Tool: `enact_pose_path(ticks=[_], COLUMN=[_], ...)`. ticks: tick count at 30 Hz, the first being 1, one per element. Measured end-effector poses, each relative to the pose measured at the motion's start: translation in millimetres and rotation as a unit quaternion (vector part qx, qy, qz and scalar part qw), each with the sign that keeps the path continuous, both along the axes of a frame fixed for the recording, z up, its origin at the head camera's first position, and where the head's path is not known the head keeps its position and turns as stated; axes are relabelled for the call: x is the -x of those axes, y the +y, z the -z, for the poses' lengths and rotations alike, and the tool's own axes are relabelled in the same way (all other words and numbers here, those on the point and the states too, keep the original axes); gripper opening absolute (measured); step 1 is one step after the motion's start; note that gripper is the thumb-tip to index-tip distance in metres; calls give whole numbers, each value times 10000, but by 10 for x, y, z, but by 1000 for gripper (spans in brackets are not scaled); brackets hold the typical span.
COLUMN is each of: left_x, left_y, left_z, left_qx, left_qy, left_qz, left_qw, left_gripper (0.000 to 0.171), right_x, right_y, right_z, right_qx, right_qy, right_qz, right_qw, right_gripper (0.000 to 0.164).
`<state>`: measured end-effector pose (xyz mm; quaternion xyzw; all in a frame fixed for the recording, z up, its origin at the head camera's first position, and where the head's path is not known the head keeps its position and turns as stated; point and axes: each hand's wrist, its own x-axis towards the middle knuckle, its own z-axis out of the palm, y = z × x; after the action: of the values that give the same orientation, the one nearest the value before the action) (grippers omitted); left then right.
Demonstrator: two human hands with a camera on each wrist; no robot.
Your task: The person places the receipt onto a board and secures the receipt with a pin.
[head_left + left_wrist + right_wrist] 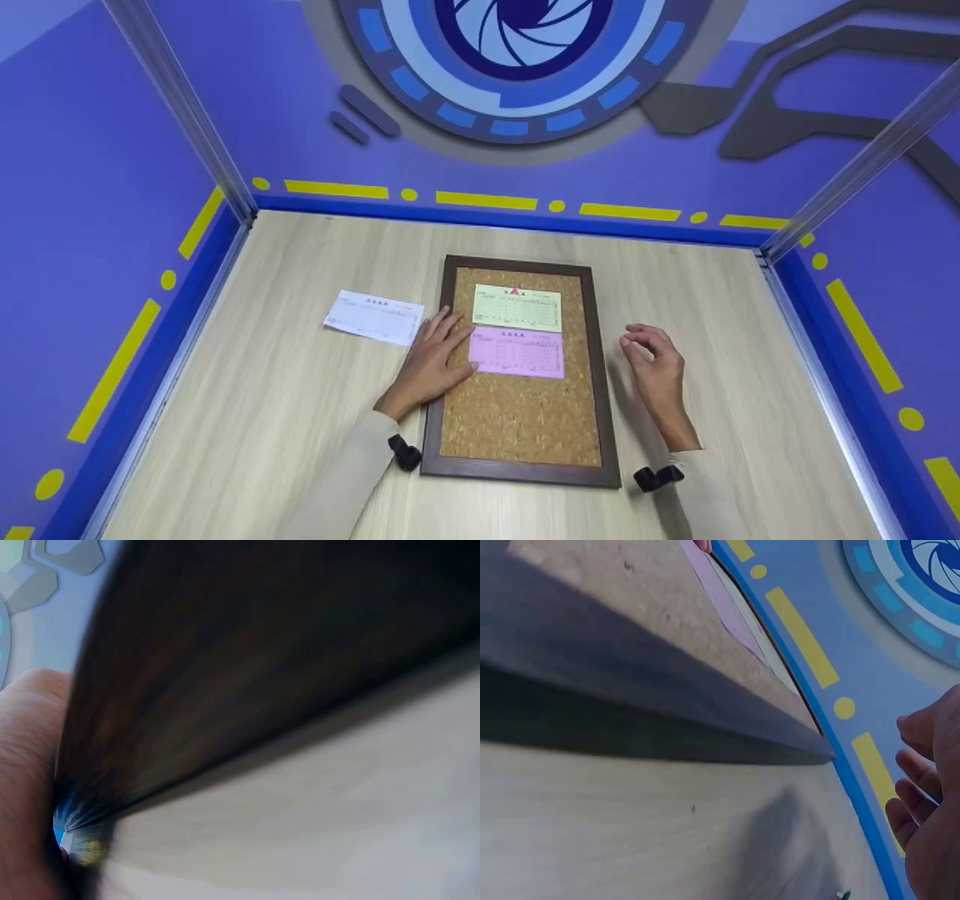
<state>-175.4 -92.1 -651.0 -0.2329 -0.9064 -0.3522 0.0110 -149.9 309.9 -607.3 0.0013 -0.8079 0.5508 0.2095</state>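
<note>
A cork board (517, 424) with a dark brown frame lies on the table. A pale yellow printed slip (517, 311) is on its upper part, with a small red pin (514, 291) at the slip's top edge. Just below lies a pink slip (517, 354). My left hand (431, 364) rests across the board's left side, its thumb and a finger touching the pink slip's left edge. Right of the board, my right hand (660, 371) is raised above the table with loosely bent fingers; I see nothing in it. The left wrist view shows mostly the dark frame (262, 667), blurred.
A white printed slip (375, 316) lies on the table left of the board, close to the left hand's fingertips. Blue printed panels (480, 172) wall the table at the back and both sides. In the right wrist view a tiny green object (845, 895) shows at the bottom edge.
</note>
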Motion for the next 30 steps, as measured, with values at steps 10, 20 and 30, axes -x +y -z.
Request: enact_pose_path(ticks=[10,20,30], left_x=[16,-5,16], left_y=[26,-1,10], left_z=[-4,18,7], left_qx=[-39,-82,-76], left_qy=[-19,-33,92], left_qz=[43,-24,-24], left_qw=[10000,10000,9999], left_gripper=[72,72,70], right_x=[91,152,76], right_y=[-130,-344,-635], right_z=[-27,-133,-475], right_qx=[69,100,271], right_qy=[106,68,-156], right_qz=[-279,-321,-718], right_qw=[9995,9994,9969], right_gripper=[4,6,6])
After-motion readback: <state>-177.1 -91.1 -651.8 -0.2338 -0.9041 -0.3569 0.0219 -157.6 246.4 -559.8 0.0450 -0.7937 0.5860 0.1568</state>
